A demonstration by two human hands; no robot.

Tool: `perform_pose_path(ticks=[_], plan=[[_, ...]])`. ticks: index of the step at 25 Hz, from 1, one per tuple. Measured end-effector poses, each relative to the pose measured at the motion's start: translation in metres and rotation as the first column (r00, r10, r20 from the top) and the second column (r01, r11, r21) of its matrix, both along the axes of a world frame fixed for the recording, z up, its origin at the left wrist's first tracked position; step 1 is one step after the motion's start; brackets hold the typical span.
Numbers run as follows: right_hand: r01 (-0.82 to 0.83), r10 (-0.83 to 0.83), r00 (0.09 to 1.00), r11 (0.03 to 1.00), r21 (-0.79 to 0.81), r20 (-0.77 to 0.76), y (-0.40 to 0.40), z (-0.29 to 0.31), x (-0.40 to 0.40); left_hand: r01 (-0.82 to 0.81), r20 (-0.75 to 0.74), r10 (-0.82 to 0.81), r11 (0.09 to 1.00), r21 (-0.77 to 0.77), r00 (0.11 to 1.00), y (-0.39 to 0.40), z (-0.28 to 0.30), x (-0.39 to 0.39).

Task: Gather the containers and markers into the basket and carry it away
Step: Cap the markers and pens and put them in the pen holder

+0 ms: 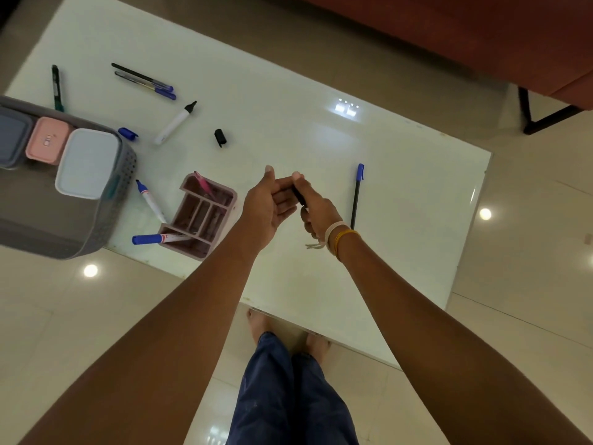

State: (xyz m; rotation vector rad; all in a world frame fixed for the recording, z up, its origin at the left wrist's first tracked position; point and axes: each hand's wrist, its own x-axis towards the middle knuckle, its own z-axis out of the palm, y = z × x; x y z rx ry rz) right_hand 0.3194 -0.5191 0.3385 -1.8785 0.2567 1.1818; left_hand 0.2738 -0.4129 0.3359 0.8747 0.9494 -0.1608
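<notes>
My right hand (316,208) grips a black marker (299,195) over the middle of the white table (321,139). My left hand (268,203) touches the marker's far end with its fingertips. A grey basket (109,200) at the left edge holds three lidded containers: dark blue, pink (48,139) and pale blue (86,162). A pink divided organiser (205,216) lies between the basket and my hands, with a pink pen in it and a blue-capped marker (160,238) across its near corner. Loose on the table: an uncapped blue marker (150,200), an uncapped black marker (176,122), a black cap (220,137), a blue cap (127,133).
Two blue-capped pens (144,81) and a dark pen (56,88) lie at the far left. Another blue-capped pen (356,195) lies right of my hands. A brown sofa (465,36) with a black leg stands beyond the table. My legs and bare feet are at the near edge.
</notes>
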Motion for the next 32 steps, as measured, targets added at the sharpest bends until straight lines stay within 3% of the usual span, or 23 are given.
perform_pose_path(ticks=[2, 4, 6, 10, 13, 16, 18, 21, 24, 27, 30, 32], plan=[[0.122, -0.101, 0.972, 0.988, 0.089, -0.211, -0.001, 0.003, 0.002, 0.021, -0.055, -0.021, 1.000, -0.016, 0.998, 0.002, 0.003, -0.006], [0.221, -0.179, 0.932, 0.970, 0.103, -0.316, 0.000, 0.005, -0.002, 0.089, -0.140, -0.075, 0.992, 0.094, 0.987, 0.004, 0.006, -0.017], [0.281, -0.234, 0.919, 0.953, 0.111, -0.318, 0.005, 0.007, -0.009, 0.129, -0.226, -0.090, 0.978, 0.167, 0.970, 0.008, 0.009, -0.035], [0.346, -0.283, 0.912, 0.920, 0.185, -0.296, 0.021, 0.013, -0.028, 0.180, -0.294, -0.162, 0.983, 0.038, 0.942, 0.026, 0.013, -0.087], [0.270, -0.241, 0.959, 0.939, 0.213, -0.151, 0.047, 0.017, -0.043, 0.124, -0.438, -0.086, 0.990, 0.061, 0.895, 0.044, 0.010, -0.120], [0.012, -0.076, 0.964, 0.971, 0.241, 0.256, 0.073, 0.017, -0.061, 0.027, -0.532, 0.080, 0.981, 0.190, 0.843, 0.060, 0.003, -0.142], [-0.070, -0.050, 0.902, 0.963, 0.259, 0.429, 0.086, 0.016, -0.074, -0.048, -0.502, 0.159, 0.973, 0.227, 0.850, 0.069, -0.002, -0.150], [-0.170, -0.013, 0.842, 0.942, 0.289, 0.539, 0.100, 0.012, -0.087, -0.122, -0.458, 0.205, 0.971, 0.204, 0.865, 0.076, -0.005, -0.153], [-0.353, 0.134, 0.754, 0.908, 0.225, 0.643, 0.110, 0.007, -0.095, -0.182, -0.422, 0.250, 0.964, 0.194, 0.872, 0.082, -0.007, -0.154], [-0.556, 0.365, 0.600, 0.830, 0.043, 0.712, 0.112, -0.001, -0.098, -0.165, -0.421, 0.242, 0.963, 0.212, 0.874, 0.086, -0.009, -0.156], [-0.721, 0.637, 0.323, 0.644, -0.254, 0.700, 0.112, -0.011, -0.098, -0.169, -0.401, 0.226, 0.970, 0.172, 0.888, 0.093, -0.008, -0.159], [-0.753, 0.704, 0.263, 0.577, -0.316, 0.659, 0.112, -0.016, -0.098, -0.158, -0.398, 0.206, 0.976, 0.150, 0.894, 0.100, -0.008, -0.160]])
